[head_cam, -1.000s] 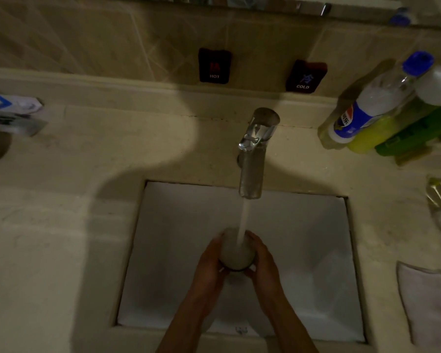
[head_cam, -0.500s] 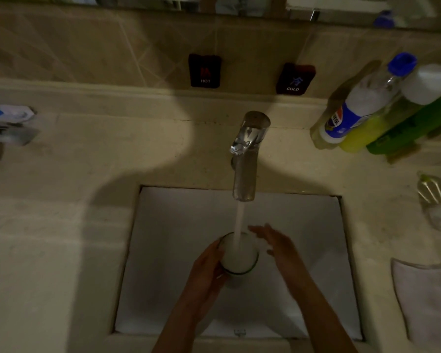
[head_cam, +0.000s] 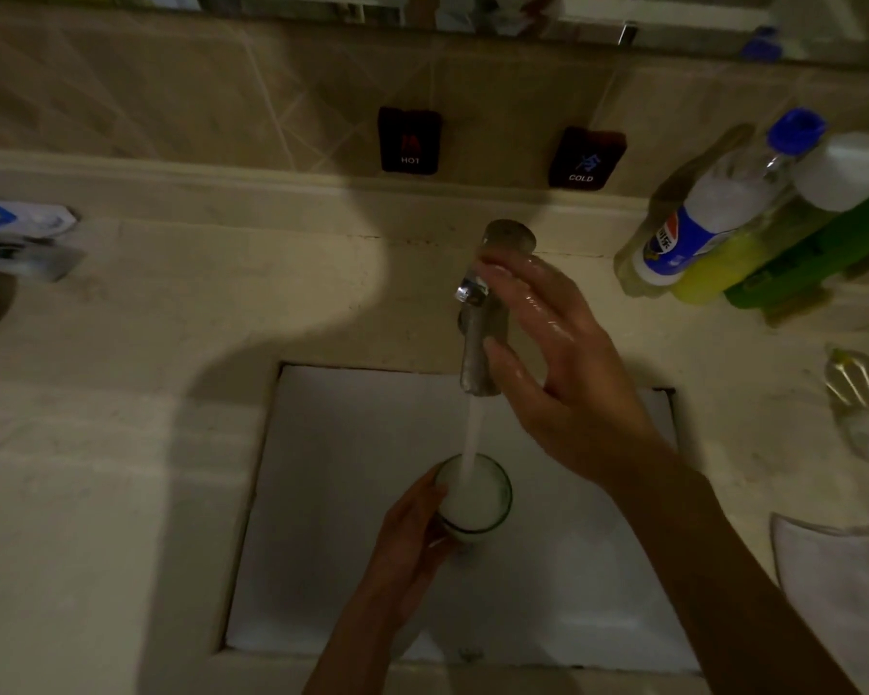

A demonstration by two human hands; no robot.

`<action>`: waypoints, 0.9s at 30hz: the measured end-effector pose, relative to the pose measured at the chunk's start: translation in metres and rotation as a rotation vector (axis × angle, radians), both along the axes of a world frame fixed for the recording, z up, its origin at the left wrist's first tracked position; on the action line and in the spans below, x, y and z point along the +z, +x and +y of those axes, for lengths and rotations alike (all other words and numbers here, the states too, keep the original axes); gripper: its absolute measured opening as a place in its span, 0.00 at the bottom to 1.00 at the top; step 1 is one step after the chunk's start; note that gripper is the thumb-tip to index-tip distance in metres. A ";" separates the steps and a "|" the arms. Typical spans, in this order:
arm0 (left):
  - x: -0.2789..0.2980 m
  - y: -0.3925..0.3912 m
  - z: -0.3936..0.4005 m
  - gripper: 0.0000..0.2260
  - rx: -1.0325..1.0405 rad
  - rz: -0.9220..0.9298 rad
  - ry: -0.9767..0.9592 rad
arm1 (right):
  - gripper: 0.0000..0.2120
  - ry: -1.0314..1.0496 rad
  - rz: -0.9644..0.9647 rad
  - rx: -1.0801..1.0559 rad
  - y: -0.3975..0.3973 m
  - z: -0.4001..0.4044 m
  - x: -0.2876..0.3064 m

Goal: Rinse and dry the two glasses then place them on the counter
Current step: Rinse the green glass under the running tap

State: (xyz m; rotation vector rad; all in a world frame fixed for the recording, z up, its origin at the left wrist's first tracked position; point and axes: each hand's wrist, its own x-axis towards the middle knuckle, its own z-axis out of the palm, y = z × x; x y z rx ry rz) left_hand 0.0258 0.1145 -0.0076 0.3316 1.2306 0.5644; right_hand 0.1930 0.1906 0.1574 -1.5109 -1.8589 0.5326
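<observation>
The left hand (head_cam: pixel 412 536) curls its fingers round the side of a clear round drinking glass (head_cam: pixel 474 494) and holds it upright over the white rectangular sink basin (head_cam: pixel 332 494), near the basin's middle and toward its front edge. The glass is full of frothy white water, and a stream of water (head_cam: pixel 472 428) falls straight into it from the chrome tap (head_cam: pixel 482 338) that stands at the back edge of the basin. The right hand (head_cam: pixel 563 373) is wet, fingers spread and fairly straight, up at the tap: the fingertips (head_cam: pixel 492 270) lie at the tap's lever top and the thumb beside the spout, but whether they press it or only reach it cannot be told

A second clear glass (head_cam: pixel 861 408) with ribbed sides lies on the beige stone counter (head_cam: pixel 121 443) at its right edge, well apart from the basin. Just in front of it, at the right front corner, lies a white cloth (head_cam: pixel 844 594). At the back right corner lean a clear bottle with a blue cap (head_cam: pixel 718 208) and a yellow-green bottle with a white cap (head_cam: pixel 783 228), touching each other. On the tiled wall (head_cam: pixel 171 92) behind the tap sit two dark plaques (head_cam: pixel 410 140) marked HOT and COLD. At the counter's left edge lies a blue-and-white packet (head_cam: pixel 21 233), blurred
</observation>
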 end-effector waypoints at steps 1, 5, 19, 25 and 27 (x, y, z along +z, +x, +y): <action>0.000 0.001 0.000 0.17 -0.003 0.003 0.001 | 0.24 0.006 -0.056 0.016 0.000 0.002 -0.003; 0.003 0.001 0.002 0.19 0.008 -0.025 0.027 | 0.25 0.066 -0.175 -0.011 -0.001 0.002 -0.015; 0.010 -0.012 0.016 0.22 0.054 -0.042 0.040 | 0.17 -0.183 0.529 -0.457 -0.010 -0.065 -0.080; 0.013 -0.014 0.018 0.12 -0.036 0.038 0.072 | 0.28 -0.576 0.829 -0.492 -0.035 -0.118 -0.129; 0.017 -0.013 0.018 0.13 -0.070 0.050 0.067 | 0.38 -0.656 0.854 -0.417 -0.045 -0.122 -0.131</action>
